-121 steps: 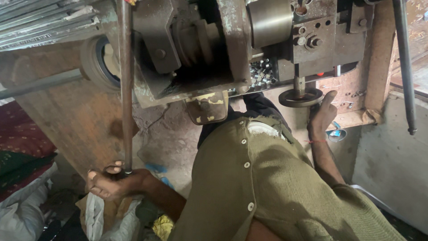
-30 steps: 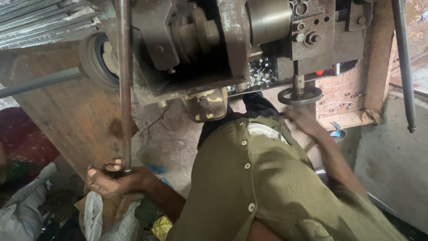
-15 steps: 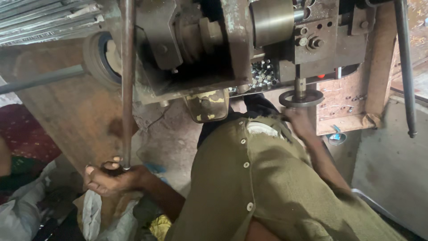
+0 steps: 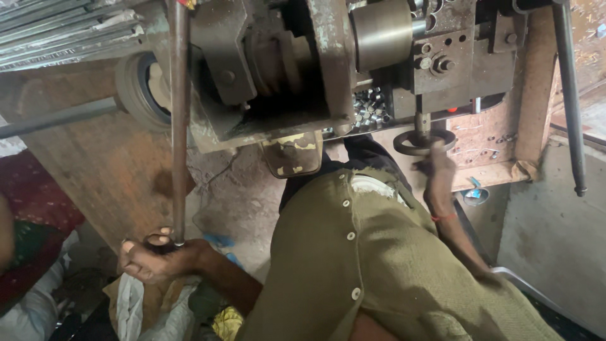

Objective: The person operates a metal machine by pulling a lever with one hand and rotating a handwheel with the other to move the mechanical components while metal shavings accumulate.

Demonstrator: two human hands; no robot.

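Machine (image 4: pixel 303 69) fills top centre, 1 long lever rod (image 4: pixel 179 120) hanging down from its left side. Left hand (image 4: pixel 154 257) wraps the rod's bottom knob, low left. Round handwheel (image 4: pixel 424 141) sits under the machine's right side; right hand (image 4: pixel 439 169) touches it from below. Pile of small nuts (image 4: pixel 369 107) lies in the machine's recess, left of the handwheel's shaft. Pulley wheel (image 4: pixel 142 88) on the machine's left, a bar (image 4: pixel 57 120) running out to the left edge. 2nd rod (image 4: pixel 570 95) hangs along the right edge. Bundled metal strips (image 4: pixel 63 31) in the top-left corner. Sacks (image 4: pixel 136 303) below the left hand.
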